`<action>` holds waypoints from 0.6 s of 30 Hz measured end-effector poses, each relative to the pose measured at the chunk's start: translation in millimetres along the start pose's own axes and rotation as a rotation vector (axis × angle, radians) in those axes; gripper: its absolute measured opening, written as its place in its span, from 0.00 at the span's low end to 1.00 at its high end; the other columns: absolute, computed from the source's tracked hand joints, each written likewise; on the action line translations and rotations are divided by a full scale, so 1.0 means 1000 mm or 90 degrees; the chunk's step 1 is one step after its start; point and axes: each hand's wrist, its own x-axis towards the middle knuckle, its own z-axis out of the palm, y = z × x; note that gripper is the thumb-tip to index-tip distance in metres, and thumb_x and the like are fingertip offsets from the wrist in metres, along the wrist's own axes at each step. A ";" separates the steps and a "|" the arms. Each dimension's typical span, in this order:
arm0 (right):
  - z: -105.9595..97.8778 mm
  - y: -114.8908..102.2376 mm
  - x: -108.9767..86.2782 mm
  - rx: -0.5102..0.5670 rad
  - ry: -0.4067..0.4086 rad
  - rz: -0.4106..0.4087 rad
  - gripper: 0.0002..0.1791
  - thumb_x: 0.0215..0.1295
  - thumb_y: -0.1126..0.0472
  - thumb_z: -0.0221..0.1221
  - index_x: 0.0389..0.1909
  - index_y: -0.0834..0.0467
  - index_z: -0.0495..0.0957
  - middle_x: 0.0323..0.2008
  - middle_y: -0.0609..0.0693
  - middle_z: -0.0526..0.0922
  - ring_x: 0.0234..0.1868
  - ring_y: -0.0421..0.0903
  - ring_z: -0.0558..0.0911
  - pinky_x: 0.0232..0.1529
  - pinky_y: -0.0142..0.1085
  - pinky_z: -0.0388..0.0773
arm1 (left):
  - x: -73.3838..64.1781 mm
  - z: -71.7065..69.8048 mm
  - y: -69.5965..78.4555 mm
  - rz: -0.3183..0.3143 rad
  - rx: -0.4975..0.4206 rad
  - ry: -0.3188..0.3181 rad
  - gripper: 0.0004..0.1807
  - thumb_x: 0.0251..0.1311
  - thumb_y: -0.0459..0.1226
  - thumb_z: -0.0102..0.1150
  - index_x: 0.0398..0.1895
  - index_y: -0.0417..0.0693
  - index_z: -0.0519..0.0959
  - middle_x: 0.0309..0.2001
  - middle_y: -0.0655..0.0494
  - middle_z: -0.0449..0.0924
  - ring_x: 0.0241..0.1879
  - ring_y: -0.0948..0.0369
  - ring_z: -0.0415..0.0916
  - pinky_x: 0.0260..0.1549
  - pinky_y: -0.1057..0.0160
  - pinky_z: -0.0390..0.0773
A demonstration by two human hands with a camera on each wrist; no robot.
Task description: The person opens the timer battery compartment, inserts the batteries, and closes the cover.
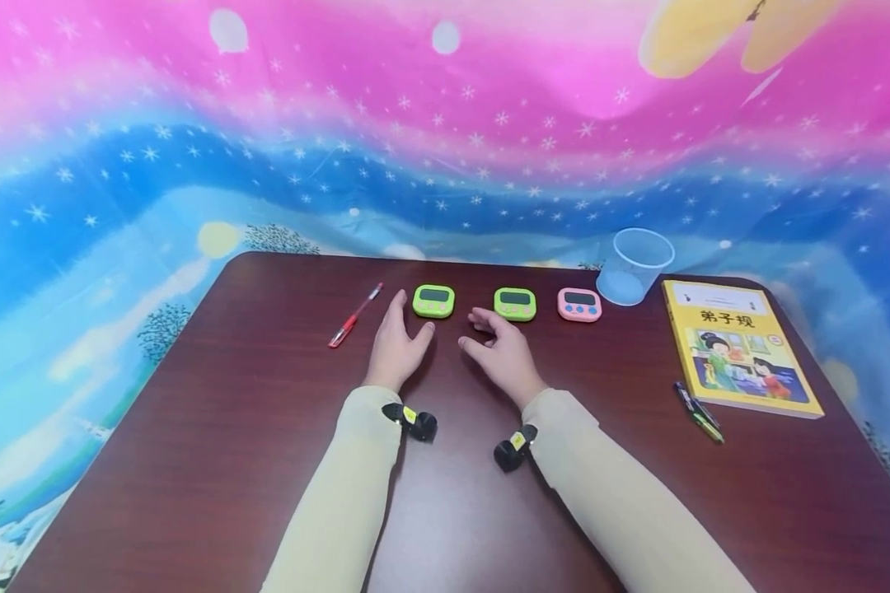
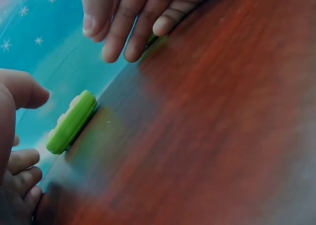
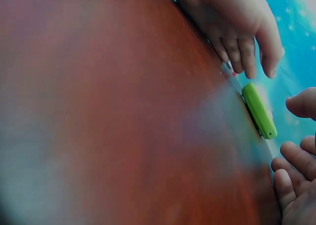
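My left hand point(image 1: 400, 350) is just left of a lime-green digital timer point(image 1: 433, 301), its fingers extended and its thumb apart, holding nothing. My right hand point(image 1: 506, 358) is in front of a second green timer point(image 1: 515, 305), with loosely bent fingers and nothing in its grasp. Further right lies a pink timer point(image 1: 579, 305) with blue buttons. In the left wrist view, one green timer point(image 2: 72, 124) appears edge-on beyond my left thumb. The right wrist view shows a green timer point(image 3: 259, 111) between the two hands, apart from both.
A red pen point(image 1: 355, 316) lies left of my left hand. At the back right stands a clear plastic cup point(image 1: 634, 268), beside a yellow book point(image 1: 742, 350). Small dark and green pens point(image 1: 699, 413) lie before the book. Patterned cloth point(image 1: 445, 148) hangs behind the brown table point(image 1: 215, 428).
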 end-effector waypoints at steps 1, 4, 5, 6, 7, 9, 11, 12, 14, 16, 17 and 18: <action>0.002 0.000 0.003 -0.006 0.002 0.006 0.32 0.66 0.56 0.66 0.69 0.59 0.70 0.62 0.51 0.79 0.63 0.48 0.76 0.60 0.47 0.76 | 0.002 0.000 -0.001 0.000 0.004 -0.001 0.42 0.68 0.46 0.58 0.79 0.43 0.52 0.76 0.48 0.58 0.75 0.53 0.55 0.74 0.52 0.58; 0.006 0.001 0.013 -0.024 0.008 0.022 0.32 0.66 0.55 0.66 0.70 0.58 0.70 0.63 0.50 0.78 0.63 0.48 0.75 0.63 0.46 0.74 | 0.008 -0.002 -0.002 0.007 0.007 -0.005 0.40 0.68 0.45 0.57 0.78 0.41 0.54 0.75 0.47 0.61 0.74 0.53 0.58 0.73 0.52 0.59; 0.007 0.001 0.016 -0.031 0.011 0.026 0.32 0.67 0.54 0.66 0.70 0.58 0.70 0.63 0.50 0.78 0.63 0.48 0.75 0.64 0.45 0.74 | 0.010 -0.002 -0.003 0.009 0.010 -0.007 0.40 0.68 0.45 0.57 0.78 0.41 0.54 0.75 0.47 0.62 0.74 0.53 0.58 0.73 0.52 0.59; 0.009 0.001 0.019 -0.037 0.011 0.027 0.33 0.66 0.54 0.66 0.70 0.58 0.70 0.63 0.50 0.78 0.62 0.48 0.75 0.64 0.45 0.73 | 0.012 -0.003 -0.004 0.011 0.012 -0.008 0.40 0.68 0.45 0.57 0.78 0.41 0.54 0.74 0.47 0.63 0.74 0.53 0.58 0.73 0.51 0.59; 0.010 0.001 0.021 -0.040 0.011 0.026 0.33 0.66 0.54 0.66 0.70 0.58 0.70 0.62 0.50 0.78 0.62 0.48 0.76 0.64 0.45 0.73 | 0.014 -0.003 -0.004 0.012 0.013 -0.009 0.40 0.68 0.45 0.57 0.78 0.41 0.54 0.74 0.48 0.64 0.74 0.53 0.59 0.73 0.51 0.59; 0.012 0.002 0.026 -0.051 0.008 0.028 0.33 0.66 0.55 0.66 0.70 0.58 0.69 0.62 0.50 0.78 0.61 0.49 0.76 0.63 0.44 0.74 | 0.016 -0.004 -0.006 0.011 0.020 -0.015 0.39 0.69 0.44 0.58 0.78 0.42 0.55 0.74 0.49 0.64 0.74 0.53 0.59 0.73 0.51 0.59; 0.014 0.003 0.030 -0.061 0.006 0.031 0.33 0.66 0.55 0.66 0.70 0.57 0.70 0.62 0.50 0.78 0.59 0.48 0.76 0.62 0.44 0.75 | 0.018 -0.005 -0.008 0.009 0.028 -0.025 0.38 0.69 0.43 0.58 0.78 0.43 0.55 0.73 0.50 0.65 0.74 0.53 0.59 0.73 0.49 0.58; 0.014 0.003 0.031 -0.065 0.005 0.033 0.33 0.66 0.55 0.66 0.70 0.57 0.69 0.62 0.50 0.78 0.59 0.48 0.77 0.61 0.44 0.75 | 0.019 -0.005 -0.008 0.008 0.032 -0.031 0.38 0.69 0.42 0.59 0.78 0.44 0.55 0.73 0.51 0.65 0.74 0.53 0.58 0.73 0.48 0.57; 0.015 0.003 0.034 -0.077 0.001 0.039 0.33 0.66 0.55 0.66 0.70 0.56 0.69 0.62 0.49 0.78 0.58 0.47 0.77 0.60 0.43 0.76 | 0.021 -0.006 -0.010 0.009 0.044 -0.043 0.38 0.69 0.42 0.59 0.78 0.45 0.55 0.74 0.51 0.65 0.74 0.52 0.58 0.74 0.45 0.54; 0.016 0.002 0.036 -0.087 -0.003 0.040 0.33 0.66 0.55 0.66 0.70 0.56 0.69 0.62 0.49 0.78 0.58 0.47 0.77 0.60 0.43 0.76 | 0.023 -0.006 -0.010 0.014 0.055 -0.052 0.38 0.69 0.43 0.59 0.78 0.46 0.56 0.74 0.50 0.64 0.74 0.49 0.57 0.74 0.42 0.52; 0.017 0.000 0.037 -0.093 -0.005 0.039 0.33 0.66 0.55 0.66 0.70 0.56 0.69 0.63 0.49 0.78 0.58 0.48 0.77 0.60 0.44 0.76 | 0.025 -0.006 -0.010 0.017 0.061 -0.056 0.38 0.69 0.43 0.59 0.78 0.46 0.56 0.74 0.50 0.64 0.74 0.48 0.56 0.73 0.41 0.51; 0.017 -0.002 0.037 -0.102 -0.008 0.037 0.33 0.66 0.55 0.65 0.70 0.56 0.69 0.63 0.49 0.78 0.58 0.48 0.77 0.60 0.44 0.76 | 0.026 -0.006 -0.010 0.020 0.067 -0.059 0.38 0.69 0.43 0.60 0.78 0.46 0.57 0.74 0.49 0.64 0.74 0.48 0.56 0.73 0.40 0.51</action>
